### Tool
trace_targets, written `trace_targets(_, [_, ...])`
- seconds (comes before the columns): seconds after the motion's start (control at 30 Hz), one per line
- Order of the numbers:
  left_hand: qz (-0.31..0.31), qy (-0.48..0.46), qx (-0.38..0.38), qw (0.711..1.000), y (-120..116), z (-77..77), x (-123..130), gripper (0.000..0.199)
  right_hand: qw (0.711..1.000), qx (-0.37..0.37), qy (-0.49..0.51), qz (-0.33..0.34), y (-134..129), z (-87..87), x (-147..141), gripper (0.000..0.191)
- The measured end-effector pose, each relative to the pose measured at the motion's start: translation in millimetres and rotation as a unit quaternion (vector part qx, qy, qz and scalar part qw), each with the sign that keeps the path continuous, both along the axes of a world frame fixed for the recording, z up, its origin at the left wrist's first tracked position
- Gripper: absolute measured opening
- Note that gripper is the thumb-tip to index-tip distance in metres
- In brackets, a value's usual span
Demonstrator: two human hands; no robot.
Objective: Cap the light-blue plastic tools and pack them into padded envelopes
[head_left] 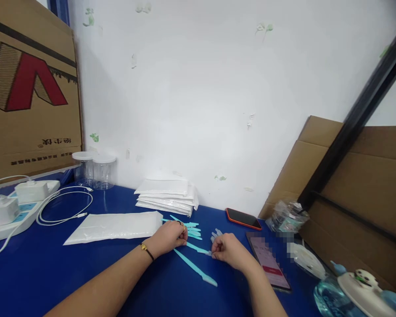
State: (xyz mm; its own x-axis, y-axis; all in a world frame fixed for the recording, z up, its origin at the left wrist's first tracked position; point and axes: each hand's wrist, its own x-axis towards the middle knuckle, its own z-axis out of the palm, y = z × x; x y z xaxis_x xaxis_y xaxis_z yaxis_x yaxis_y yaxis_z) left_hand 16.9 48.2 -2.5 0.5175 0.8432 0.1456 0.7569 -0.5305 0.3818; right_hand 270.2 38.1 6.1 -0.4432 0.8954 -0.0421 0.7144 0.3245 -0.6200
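Left hand gripping one turquoise eyebrow razor, right hand pinching its tip, two smartphones, two lidded jars

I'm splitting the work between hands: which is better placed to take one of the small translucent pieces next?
Probably the right hand: the translucent pieces lie just beside it, though it is busy at the tip of a turquoise stick. The left hand is farther off, pinching that stick.
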Motion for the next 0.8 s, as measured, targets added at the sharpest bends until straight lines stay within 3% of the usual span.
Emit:
trace_targets(0.17, [-0.012, -0.039, -0.071, 0.997, -4, 1.5, 4, 0.009, 1.000, 0.004, 0.021, 0.012, -4, 0.3, -10, 0.011])
trace_targets(0.43, [-0.064, -0.059, -0.194, 0.977, -11, 3.6, 5, 0.014, 0.995, -0.074, 0.037, 0.053, -9, 1.5, -7, 0.003])
trace_targets(0.5, [-0.052, -0.047, -0.156, 0.985, -9, 4.7, 1, 0.017, 0.995, -0.068, 0.053, 0.041, -6, 5.7, 1, 0.005])
trace_targets(0.67, [0.059, -0.012, 0.052, 0.997, 4, 7.2, -15, 0.021, 0.996, 0.041, 0.038, -0.074, 5, 14.1, 38, 0.009])
trace_targets(0.8, [0.080, 0.038, 0.048, 0.995, 10, 8.6, -22, 0.011, 0.997, -0.007, -0.037, -0.067, 6, 13.1, 49, 0.020])
